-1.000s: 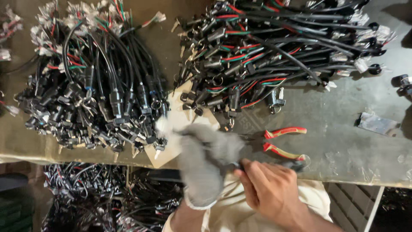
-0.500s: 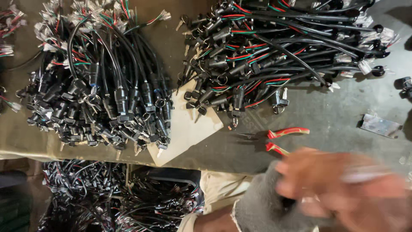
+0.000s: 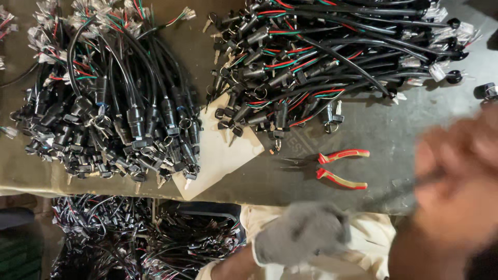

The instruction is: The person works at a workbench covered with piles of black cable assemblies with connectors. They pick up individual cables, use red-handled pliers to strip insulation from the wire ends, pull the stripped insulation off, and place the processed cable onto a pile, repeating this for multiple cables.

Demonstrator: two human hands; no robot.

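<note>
My left hand [image 3: 303,233] wears a grey knit glove and hangs low over my lap, below the table edge, fingers curled; whether it holds anything is hidden. My bare right hand [image 3: 459,192] is a large blur at the right, close to the camera. Its fingers are closed around a thin dark piece [image 3: 415,182] that sticks out to the left. Pliers with red and yellow handles [image 3: 342,167] lie on the table between the two hands, touched by neither.
Two big heaps of black cable assemblies with red and green wires lie on the table, one left [image 3: 109,103], one at the back right [image 3: 321,57]. A cardboard piece [image 3: 218,161] sits between them. More cables [image 3: 129,233] lie under the table [image 3: 394,135].
The hands were together below the pliers. They have since parted: the right hand swung up and right toward the camera, and the gloved left hand dropped toward my lap.
</note>
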